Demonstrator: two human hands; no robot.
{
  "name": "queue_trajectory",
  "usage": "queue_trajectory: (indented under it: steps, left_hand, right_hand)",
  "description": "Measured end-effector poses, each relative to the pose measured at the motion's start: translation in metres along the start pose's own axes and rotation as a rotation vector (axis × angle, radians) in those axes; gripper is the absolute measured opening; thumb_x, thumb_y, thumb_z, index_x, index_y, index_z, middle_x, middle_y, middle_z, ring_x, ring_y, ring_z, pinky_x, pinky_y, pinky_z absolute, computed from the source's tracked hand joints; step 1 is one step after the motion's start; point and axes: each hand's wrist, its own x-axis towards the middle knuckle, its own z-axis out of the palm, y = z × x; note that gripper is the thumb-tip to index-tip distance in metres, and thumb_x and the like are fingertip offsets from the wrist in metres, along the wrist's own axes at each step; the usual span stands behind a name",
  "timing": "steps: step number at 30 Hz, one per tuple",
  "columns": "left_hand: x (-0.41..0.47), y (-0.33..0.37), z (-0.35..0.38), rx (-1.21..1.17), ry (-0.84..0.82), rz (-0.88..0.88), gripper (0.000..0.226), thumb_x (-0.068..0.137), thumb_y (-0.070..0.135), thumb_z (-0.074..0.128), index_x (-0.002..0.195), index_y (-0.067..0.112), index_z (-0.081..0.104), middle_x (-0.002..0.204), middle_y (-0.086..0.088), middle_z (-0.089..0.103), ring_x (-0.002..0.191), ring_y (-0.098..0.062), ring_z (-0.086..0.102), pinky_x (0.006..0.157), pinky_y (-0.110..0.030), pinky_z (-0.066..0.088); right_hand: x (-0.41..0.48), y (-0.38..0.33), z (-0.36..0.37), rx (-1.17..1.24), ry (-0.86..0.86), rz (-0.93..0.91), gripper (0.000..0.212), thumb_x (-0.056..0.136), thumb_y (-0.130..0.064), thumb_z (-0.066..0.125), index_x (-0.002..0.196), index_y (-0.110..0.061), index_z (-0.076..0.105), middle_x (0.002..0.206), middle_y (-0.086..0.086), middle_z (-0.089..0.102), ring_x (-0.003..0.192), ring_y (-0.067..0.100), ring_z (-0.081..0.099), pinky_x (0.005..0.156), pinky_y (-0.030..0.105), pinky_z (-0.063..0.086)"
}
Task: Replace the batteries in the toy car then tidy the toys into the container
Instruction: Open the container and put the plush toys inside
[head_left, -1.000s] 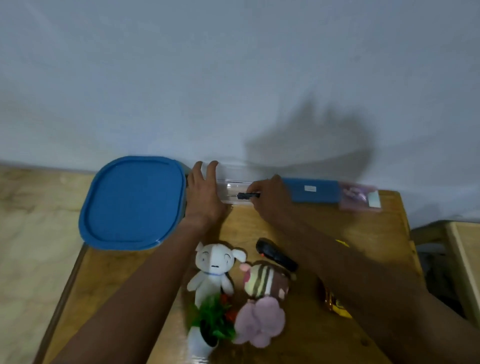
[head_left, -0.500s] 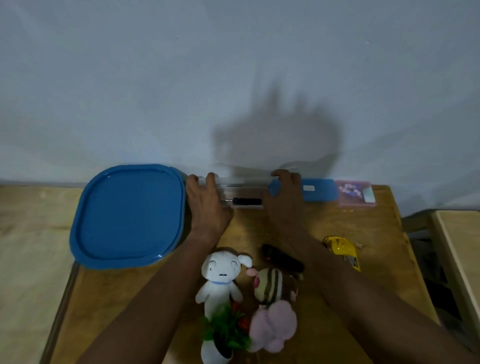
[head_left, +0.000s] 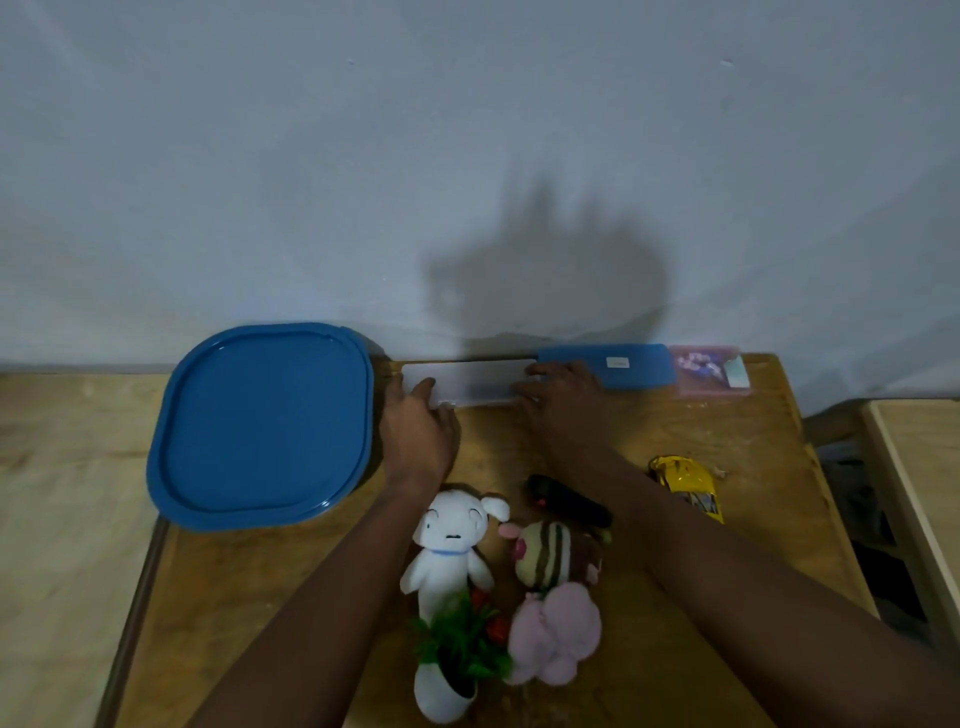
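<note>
Screwdriver now hidden; case (head_left: 470, 383) shut

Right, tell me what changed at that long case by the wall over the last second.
The right hand let go of the dark screwdriver it held over the clear case; the tool no longer shows, and the case now looks whitish and covered, both hands pressing on it. The left hand stayed at its left end. Blue lid, plush toys and yellow car unmoved.

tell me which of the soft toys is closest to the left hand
The white plush dog with the blue collar, just below the left hand. The striped plush and pink plush lie further right and nearer the person.
</note>
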Motion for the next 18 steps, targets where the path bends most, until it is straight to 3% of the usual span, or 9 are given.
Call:
queue_trajectory:
  steps: [12,18]
  left_hand:
    - [0.024,-0.002,0.011,-0.061,-0.013,-0.006,0.039,0.102,0.013,0.053,0.140,0.012,0.058,0.162,-0.019,0.027,0.140,-0.040,0.042,0.116,-0.038,0.032]
    - [0.013,0.006,0.006,-0.073,-0.070,-0.003,0.053,0.099,0.024,0.059,0.149,0.013,0.046,0.165,-0.020,0.017,0.144,-0.041,0.035,0.114,-0.038,0.034]
  right_hand:
    - [0.022,0.000,-0.002,-0.020,-0.026,-0.032,0.023,0.096,-0.033,0.057,0.106,-0.030,0.077,0.127,-0.003,0.063,0.115,0.027,0.045,0.091,0.042,0.035]
    - [0.015,-0.005,-0.007,-0.017,-0.076,-0.017,0.027,0.095,-0.024,0.056,0.117,-0.029,0.072,0.139,0.000,0.057,0.125,0.027,0.041,0.100,0.044,0.033]
